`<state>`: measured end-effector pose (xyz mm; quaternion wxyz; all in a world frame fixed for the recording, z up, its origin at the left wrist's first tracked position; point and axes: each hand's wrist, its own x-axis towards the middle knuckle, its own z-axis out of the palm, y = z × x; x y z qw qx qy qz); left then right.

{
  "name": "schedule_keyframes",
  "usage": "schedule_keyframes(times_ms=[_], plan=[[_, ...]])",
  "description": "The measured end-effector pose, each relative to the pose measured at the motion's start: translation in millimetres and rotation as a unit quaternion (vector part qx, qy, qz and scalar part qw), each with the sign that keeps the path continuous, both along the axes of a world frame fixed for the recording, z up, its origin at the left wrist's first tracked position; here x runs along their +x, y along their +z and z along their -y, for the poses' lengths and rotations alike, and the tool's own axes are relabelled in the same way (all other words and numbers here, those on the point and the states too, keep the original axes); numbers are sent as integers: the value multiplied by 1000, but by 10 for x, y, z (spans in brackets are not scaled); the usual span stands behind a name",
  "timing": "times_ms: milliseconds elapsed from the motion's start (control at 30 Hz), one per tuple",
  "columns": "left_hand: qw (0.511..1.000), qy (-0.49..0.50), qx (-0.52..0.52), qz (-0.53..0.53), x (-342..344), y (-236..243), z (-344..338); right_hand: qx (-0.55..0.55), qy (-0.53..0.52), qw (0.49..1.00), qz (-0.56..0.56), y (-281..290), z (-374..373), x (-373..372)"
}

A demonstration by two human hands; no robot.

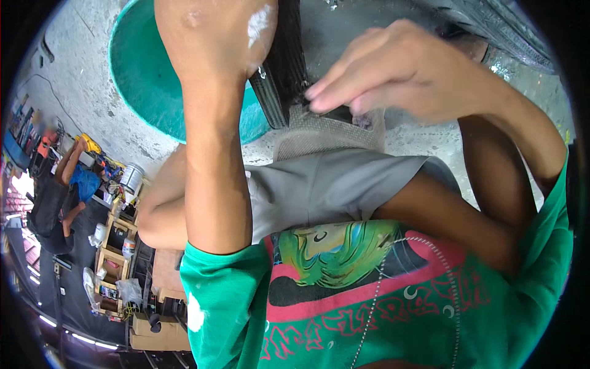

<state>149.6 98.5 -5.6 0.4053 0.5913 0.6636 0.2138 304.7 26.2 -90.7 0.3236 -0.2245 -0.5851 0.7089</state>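
My left hand (218,34) is at the top edge, with white smears on its back; its fingers are cut off from view. Beside its wrist stands a black grooved, rubbery-looking piece (279,74), resembling tyre tread, partly hidden by the forearm. My right hand (393,74) hovers to the right, blurred by motion, palm down with its fingers stretched toward the lower end of that piece. Whether the fingertips touch it I cannot tell; nothing shows in this hand. A grey woven mesh sheet (329,138) lies below the fingertips, between my legs.
A large green tub (144,74) sits behind my left forearm. Part of a black tyre (513,31) shows at the upper right on the wet concrete floor (335,37). Far left, another person (58,190) is near a cluttered wooden shelf (114,258) and a metal can (131,177).
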Motion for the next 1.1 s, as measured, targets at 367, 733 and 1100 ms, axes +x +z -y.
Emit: schedule_keyframes(times_ms=[367, 733, 1100], plan=[[995, -10, 50, 85, 38, -121, 46, -91, -61, 994, 24, -77, 162, 26], [997, -28, -63, -16, 71, 217, -47, -8, -27, 999, 37, 151, 158, 42], [997, -6, 63, 41, -10, -151, 5, -87, -36, 993, 75, -13, 53, 102]])
